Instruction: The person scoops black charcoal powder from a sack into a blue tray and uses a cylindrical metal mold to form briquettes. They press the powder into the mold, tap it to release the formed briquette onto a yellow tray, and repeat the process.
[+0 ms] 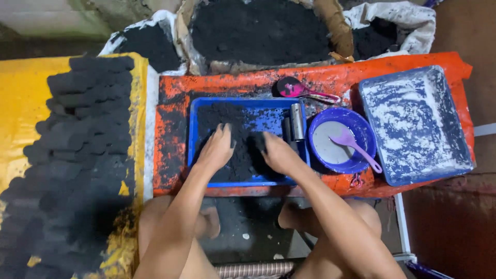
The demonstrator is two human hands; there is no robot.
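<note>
Hands first: the left hand lies flat, fingers loosely spread and pointing away from the body, pressed palm-down onto the black powder in the blue tray. It grips nothing. The right hand rests just beside it on the same dark heap, fingers curled down into the powder so that their tips are buried; whether it has a clump in its grasp I cannot tell. Both forearms reach forward from the bottom of the view, drawing nearer each other toward the tray, above two bare knees.

The blue tray sits on an orange-covered desk, which is smeared black. One short metal cylinder lies at the tray's right edge, near the right hand. Right of the tray stands one round purple bowl of grey liquid with one lilac spoon in it, its handle resting over the rim. One pink scoop lies on the desk behind the tray. At the far right is a second, larger blue tray, dusted with white powder.

To the left, a yellow sheet carries many rows of small black pressed lumps, too many and too dark to count. Behind the desk stand open sacks of black powder, three as far as can be seen.
</note>
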